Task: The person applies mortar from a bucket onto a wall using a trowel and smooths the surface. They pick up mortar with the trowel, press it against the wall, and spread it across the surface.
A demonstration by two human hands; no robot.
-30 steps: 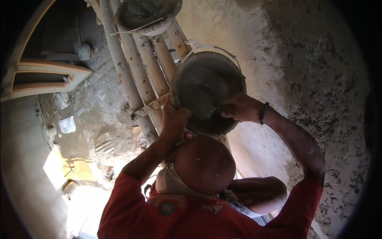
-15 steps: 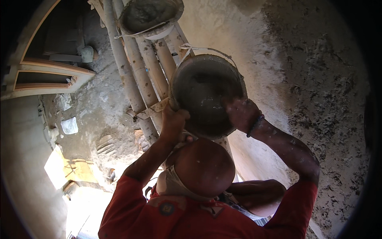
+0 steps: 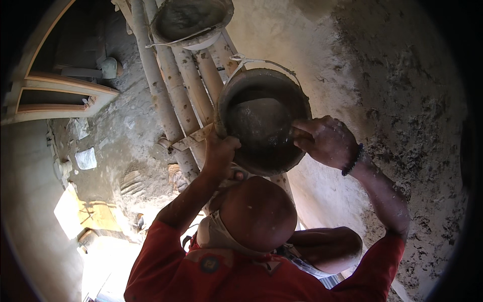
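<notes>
There are two buckets [image 3: 271, 83], two handles [image 3: 266, 61], one beaded bracelet [image 3: 353, 162] and one red shirt [image 3: 236, 277].

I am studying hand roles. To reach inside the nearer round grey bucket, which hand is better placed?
Probably the right hand: it extends over the round grey bucket's opening, while the left hand grips its left edge.

Wooden frame [image 3: 73, 84] at left, white scrap [image 3: 86, 158] near it, rough wall [image 3: 407, 116] at right.
</notes>
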